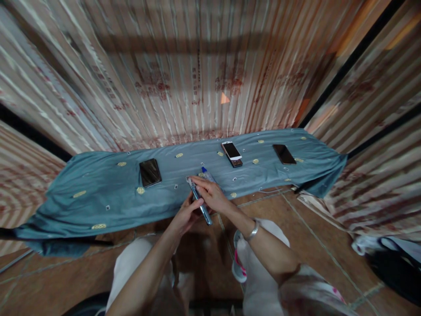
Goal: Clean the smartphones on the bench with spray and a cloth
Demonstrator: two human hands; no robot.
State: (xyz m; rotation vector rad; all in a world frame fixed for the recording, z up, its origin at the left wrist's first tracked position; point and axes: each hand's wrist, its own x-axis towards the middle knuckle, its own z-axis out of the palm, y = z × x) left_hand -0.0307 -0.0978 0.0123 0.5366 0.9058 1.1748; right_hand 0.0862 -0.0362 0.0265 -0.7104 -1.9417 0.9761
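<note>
My left hand point(184, 216) and my right hand point(212, 194) together hold a phone point(199, 201) edge-on, just above the near edge of a blue cloth point(98, 197) spread on the floor. My right hand's fingers lie over the top of the phone, the left hand grips it from below. A small bottle with a blue cap point(207, 174) lies on the cloth just beyond my hands. A silver bracelet point(252, 231) is on my right wrist.
Three more phones lie on the cloth: a dark one point(150, 172) at the left, a white one point(232, 152) in the middle, a black one point(284, 154) at the right. A corrugated metal wall point(197, 79) stands behind. A dark bag point(391, 263) sits at the right on the tiled floor.
</note>
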